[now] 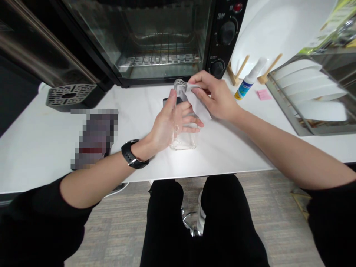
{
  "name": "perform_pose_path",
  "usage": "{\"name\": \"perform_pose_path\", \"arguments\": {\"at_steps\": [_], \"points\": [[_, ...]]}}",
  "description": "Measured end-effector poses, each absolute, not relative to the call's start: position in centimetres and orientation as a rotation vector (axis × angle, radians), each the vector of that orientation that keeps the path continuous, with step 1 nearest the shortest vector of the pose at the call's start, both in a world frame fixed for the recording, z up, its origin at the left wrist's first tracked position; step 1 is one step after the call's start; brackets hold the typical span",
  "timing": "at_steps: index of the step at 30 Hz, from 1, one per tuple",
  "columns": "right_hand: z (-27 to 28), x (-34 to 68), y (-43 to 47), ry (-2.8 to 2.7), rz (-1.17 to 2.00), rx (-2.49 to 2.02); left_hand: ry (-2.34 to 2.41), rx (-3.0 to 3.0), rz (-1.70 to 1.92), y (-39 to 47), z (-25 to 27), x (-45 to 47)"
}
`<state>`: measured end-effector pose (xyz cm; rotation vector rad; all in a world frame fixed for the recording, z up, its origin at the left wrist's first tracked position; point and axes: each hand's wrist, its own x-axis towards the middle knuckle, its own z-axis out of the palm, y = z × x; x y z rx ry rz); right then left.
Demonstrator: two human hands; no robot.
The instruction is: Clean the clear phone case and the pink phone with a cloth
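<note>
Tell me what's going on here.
A person is handling a clear case over the counter, in front of an oven. The left hand holds it, thumb along one edge, fingers showing through it. The right hand pinches a thin white sheet by the case's far end. A spray bottle stands beyond the right hand.

9 o'clock: pixelated slab-like object [96, 139], identity unclear | 12 o'clock: oven [158, 40] cut by top edge | 1 o'clock: right hand [213, 94] partly hides white sheet [200, 102] | 2 o'clock: pink note [264, 95], writing too small | 3 o'clock: dish rack [285, 109] cut by right edge
</note>
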<state>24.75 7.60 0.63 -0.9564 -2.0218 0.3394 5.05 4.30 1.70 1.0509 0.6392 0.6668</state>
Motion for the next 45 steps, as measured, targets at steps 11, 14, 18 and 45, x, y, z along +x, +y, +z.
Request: {"name": "perform_pose_path", "arguments": {"at_steps": [11,14,18,45], "points": [[1.1,25.6,7.9,-2.238,-0.059,-1.151,0.659,1.007,0.588,5.3,1.3,4.7],[0.7,25.1,7.7,-2.218,0.052,-1.055,0.667,1.012,0.559,5.5,1.1,4.6],[1.4,25.1,7.2,-2.168,0.017,-1.292,0.682,1.109,0.482,5.0,1.4,4.5],[1.4,24.7,7.2,-2.129,-0.062,-1.43,0.677,1.145,0.44,4.8,1.2,4.8]]}}
